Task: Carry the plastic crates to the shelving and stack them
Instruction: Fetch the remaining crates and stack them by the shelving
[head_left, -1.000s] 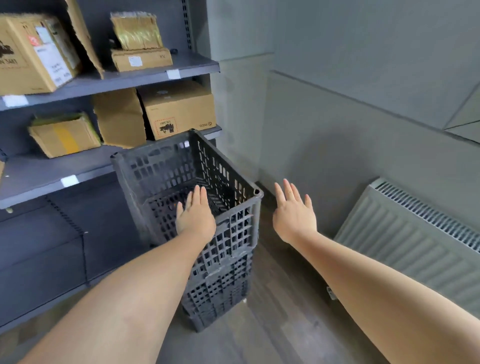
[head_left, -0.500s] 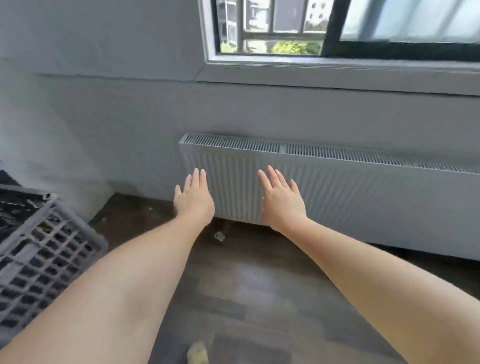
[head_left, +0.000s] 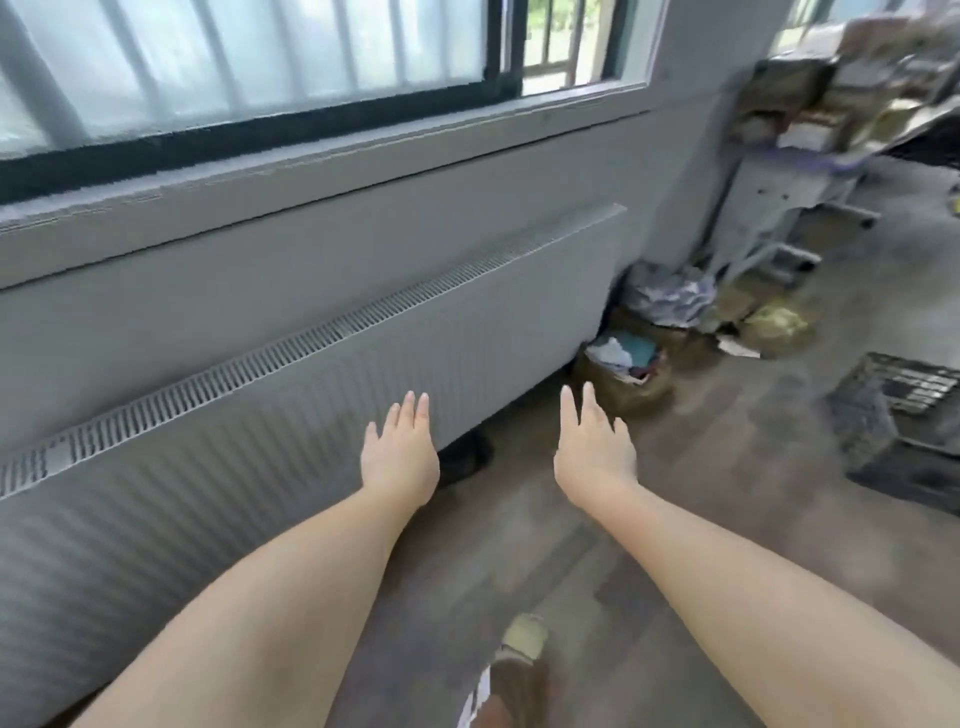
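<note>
My left hand (head_left: 401, 457) and my right hand (head_left: 593, 453) are stretched out in front of me, palms down, fingers straight, and neither holds anything. A dark plastic crate (head_left: 898, 415) sits on the wooden floor at the right edge, blurred, well to the right of my right hand. The shelving and the stacked crates are out of view.
A long white radiator (head_left: 260, 415) runs along the wall on the left under a window (head_left: 249, 67). Crumpled paper and rubbish (head_left: 670, 322) lie in the corner beyond the radiator. A cluttered rack (head_left: 810, 156) stands at the back right. My shoe (head_left: 519, 670) shows at the bottom.
My view has swung right, from the shelving and crate stack past the radiator. The stack has left the view and another crate has appeared at right. Both hands stay empty.
</note>
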